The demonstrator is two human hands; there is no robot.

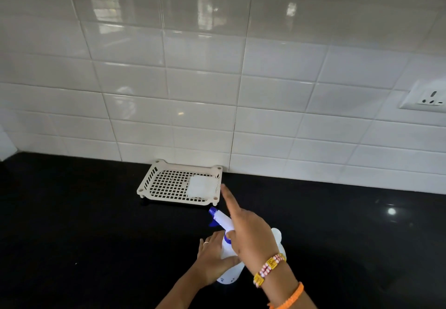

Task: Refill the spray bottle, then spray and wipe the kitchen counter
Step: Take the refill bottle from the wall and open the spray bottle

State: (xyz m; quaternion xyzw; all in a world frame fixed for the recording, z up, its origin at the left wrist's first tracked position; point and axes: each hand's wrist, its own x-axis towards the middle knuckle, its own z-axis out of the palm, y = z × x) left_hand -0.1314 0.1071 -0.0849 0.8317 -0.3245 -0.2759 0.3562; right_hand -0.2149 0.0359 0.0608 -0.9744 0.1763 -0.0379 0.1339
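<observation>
A white spray bottle (226,250) with a blue nozzle (213,212) stands on the black counter (96,224), nozzle pointing toward the back left. My left hand (212,258) grips the bottle's body from the left. Above the spray head, my right hand (248,233) hovers with its index finger stretched straight toward the tray; its thumb lies near the bottle's blue collar. A folded white cloth (202,186) lies in the right end of a cream slotted tray (154,183) against the wall.
White tiled wall (217,79) runs along the counter's back edge. A wall socket (429,98) sits at the far right. A white rounded object (277,236) shows partly behind my right wrist.
</observation>
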